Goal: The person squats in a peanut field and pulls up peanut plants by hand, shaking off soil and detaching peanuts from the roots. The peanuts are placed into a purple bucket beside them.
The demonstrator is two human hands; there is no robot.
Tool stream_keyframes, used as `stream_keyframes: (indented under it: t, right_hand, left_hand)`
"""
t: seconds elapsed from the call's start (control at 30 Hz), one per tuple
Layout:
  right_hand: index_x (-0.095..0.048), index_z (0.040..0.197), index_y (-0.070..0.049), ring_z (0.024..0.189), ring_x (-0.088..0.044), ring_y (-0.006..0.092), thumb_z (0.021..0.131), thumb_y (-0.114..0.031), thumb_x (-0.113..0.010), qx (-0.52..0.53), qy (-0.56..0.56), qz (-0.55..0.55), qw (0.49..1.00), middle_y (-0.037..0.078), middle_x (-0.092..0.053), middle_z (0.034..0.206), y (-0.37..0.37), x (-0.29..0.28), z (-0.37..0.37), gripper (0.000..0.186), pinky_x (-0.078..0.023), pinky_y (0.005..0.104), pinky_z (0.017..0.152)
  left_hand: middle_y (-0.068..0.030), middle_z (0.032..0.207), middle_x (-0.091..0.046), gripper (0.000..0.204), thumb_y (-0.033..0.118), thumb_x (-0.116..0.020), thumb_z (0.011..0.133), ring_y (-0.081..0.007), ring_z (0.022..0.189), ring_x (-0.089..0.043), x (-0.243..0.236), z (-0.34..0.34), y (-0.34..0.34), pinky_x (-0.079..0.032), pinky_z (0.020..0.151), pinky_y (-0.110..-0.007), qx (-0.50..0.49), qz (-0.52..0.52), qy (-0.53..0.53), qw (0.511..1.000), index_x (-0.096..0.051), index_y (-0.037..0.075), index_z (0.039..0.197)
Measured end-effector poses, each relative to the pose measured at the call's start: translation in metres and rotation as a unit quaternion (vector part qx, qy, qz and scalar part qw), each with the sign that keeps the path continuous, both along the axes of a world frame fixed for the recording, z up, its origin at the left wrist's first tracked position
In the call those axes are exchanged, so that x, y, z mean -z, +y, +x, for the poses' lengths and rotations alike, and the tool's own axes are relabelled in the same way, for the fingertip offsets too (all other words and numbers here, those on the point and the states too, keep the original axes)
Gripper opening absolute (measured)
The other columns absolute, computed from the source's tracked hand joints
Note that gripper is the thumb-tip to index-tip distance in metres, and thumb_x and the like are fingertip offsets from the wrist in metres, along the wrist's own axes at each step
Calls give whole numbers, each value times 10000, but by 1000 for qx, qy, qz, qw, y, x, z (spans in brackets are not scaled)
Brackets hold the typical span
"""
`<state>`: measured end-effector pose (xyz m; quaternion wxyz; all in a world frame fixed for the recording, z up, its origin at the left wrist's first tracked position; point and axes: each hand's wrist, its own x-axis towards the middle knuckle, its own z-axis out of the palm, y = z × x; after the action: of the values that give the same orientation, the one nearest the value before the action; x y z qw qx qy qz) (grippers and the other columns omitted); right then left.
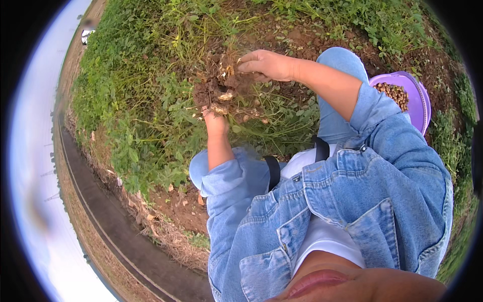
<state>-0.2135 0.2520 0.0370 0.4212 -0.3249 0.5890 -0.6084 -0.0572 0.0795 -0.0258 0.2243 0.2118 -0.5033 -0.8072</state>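
Note:
A peanut plant (227, 80) is held up in front of me, its roots caked in brown soil with several pale pods among them. My left hand (215, 121) grips it from below; the clump hides most of those fingers. At the clump's right side, my right hand (266, 64) has its fingers bent together against the roots. Its fingertips are partly hidden, so any single pod between them does not show. Green stems and leaves (282, 118) trail beneath the clump toward my knees.
To my right, beside my bent knee, stands a purple bucket (418, 100) holding many peanuts (393, 95). Leafy green plants (131, 100) grow ahead and to the left. Bare soil (302, 43) lies ahead; a dark paved strip (115, 226) runs along the far left. Another person (86, 35) is far off.

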Motion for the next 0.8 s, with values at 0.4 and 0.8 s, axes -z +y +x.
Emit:
stream_keyframes:
  t: [0.4,0.8]
  right_hand:
    - [-658,928,-62,573,-540,106,899,-275,-565,157,188,76,966,67,-660,769,19,-20,-30,235,-397,274,451]
    - [-529,1127,-122,574,-482,48,957,-296,-547,78,-20,-31,996,19,-606,779,19,-33,-13,244,-261,161,395]
  left_hand:
    - [-101,1257,-535,511,-102,-477,846,-232,1081,-576,-7,6,-20,-508,888,-369,-110,-80,0,991,-408,78,1319]
    - [-121,1235,-525,671,-157,-588,743,-207,1103,-556,-11,2,0,-505,909,-334,32,-206,-7,978,-346,44,1336]
